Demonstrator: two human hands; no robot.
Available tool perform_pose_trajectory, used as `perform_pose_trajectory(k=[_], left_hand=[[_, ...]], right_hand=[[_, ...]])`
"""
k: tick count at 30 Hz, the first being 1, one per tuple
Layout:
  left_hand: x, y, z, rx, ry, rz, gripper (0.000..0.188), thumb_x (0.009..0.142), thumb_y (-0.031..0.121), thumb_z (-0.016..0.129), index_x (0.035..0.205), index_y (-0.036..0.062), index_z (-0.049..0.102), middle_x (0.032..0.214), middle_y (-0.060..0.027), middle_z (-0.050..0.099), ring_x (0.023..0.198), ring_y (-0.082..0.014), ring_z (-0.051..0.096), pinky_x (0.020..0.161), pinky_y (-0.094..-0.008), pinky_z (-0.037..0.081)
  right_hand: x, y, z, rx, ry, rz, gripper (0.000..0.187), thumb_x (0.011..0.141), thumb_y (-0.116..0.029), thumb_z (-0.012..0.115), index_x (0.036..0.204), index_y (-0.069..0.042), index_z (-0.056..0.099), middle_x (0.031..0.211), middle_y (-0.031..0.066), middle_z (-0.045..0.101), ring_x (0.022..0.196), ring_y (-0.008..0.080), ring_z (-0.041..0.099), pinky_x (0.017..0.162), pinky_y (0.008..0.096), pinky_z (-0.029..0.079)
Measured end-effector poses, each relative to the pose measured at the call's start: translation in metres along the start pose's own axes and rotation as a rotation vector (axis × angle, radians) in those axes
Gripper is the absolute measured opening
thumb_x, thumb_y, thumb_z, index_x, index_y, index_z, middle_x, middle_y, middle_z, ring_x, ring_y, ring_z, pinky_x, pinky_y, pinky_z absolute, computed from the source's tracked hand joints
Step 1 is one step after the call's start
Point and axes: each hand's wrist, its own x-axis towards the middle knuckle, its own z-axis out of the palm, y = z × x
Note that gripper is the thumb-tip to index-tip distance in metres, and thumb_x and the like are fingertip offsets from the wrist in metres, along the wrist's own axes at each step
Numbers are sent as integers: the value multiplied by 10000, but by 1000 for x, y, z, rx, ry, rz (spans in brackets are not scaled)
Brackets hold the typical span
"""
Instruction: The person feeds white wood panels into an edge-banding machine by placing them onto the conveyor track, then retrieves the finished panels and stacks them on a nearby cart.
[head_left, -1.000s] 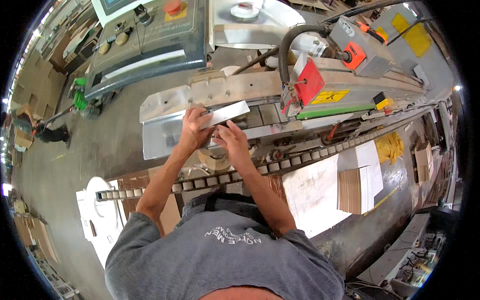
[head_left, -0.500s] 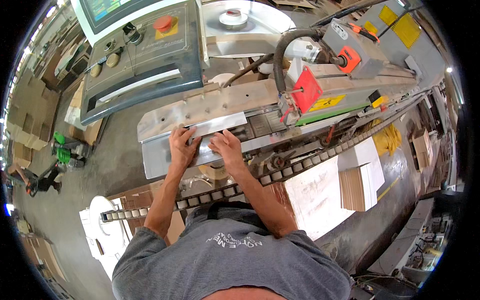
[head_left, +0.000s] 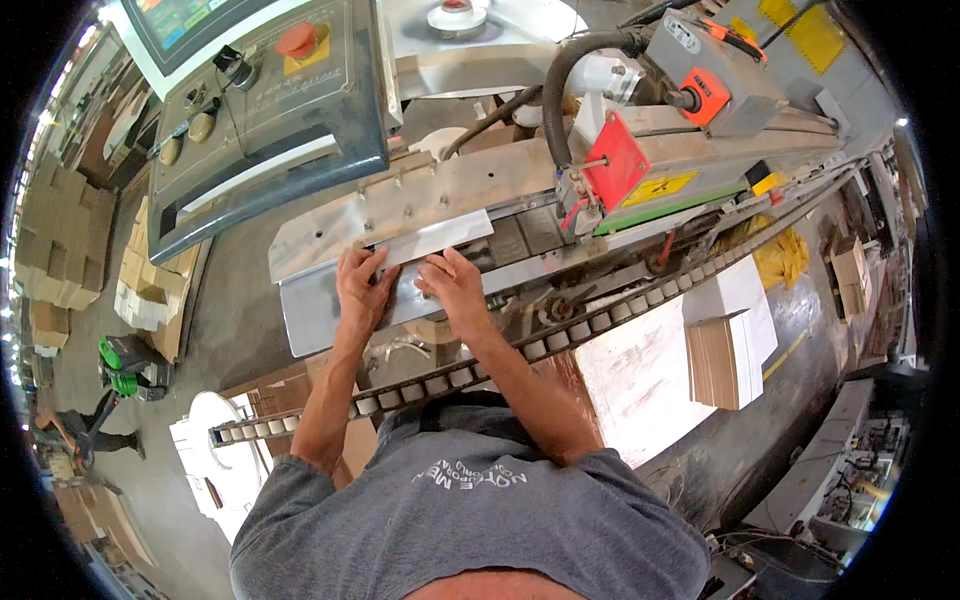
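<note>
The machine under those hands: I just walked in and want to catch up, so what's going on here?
A grey-shirted person has both bare hands at the machine. The left hand is at the left end of a white strip lying there; the right hand, bent, is on its near side. Whether either grips anything is unclear. A control panel stands beyond, to the left.

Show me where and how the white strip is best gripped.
Probably pinch the white strip by its long near edge, coming from the near side with fingertips: it is long and narrow, and its far edge runs along the beige rail, seemingly leaving little finger room there.
</note>
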Motion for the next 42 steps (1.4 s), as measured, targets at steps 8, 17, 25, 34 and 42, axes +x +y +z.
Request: perform_pose_trajectory(k=[8,17,25,34,42], left_hand=[[10,17,28,-33,-69,-35,296,741,110,803,1022,41,737,855,-120,606,791,-304,561,723,-409,456],[31,48,78,-27,-98,64,314,721,118,820,1017,54,739,882,-122,617,828,-321,567,741,-416,467],[46,76,121,-59,-165,28,304,740,137,814,1021,53,737,881,-120,616,843,-327,567,761,-427,469],[65,134,169,-154,-278,8,287,824,170,764,1064,18,722,955,-144,647,907,-334,605,825,-420,483],[-54,277,116,-691,-838,143,275,810,-2,727,1084,12,705,949,-152,697,807,-241,670,657,-319,535]], right_hand=[[6,-18,-29,-67,46,-133,292,943,-144,647,808,-43,409,892,44,563,871,110,593,815,312,576],[15,-45,-81,-136,158,-182,190,967,-133,622,853,-61,488,861,-10,553,830,74,559,850,297,537],[6,-71,-101,-30,217,-198,453,956,-139,634,1267,141,459,1229,165,574,1006,150,618,898,293,524],[-99,-89,-126,-95,260,-242,438,974,-99,613,1377,48,518,1235,158,649,1018,172,651,819,300,558],[-277,-40,-292,-206,1148,-183,316,981,-79,573,1276,31,596,1146,143,673,965,200,657,803,336,593]])
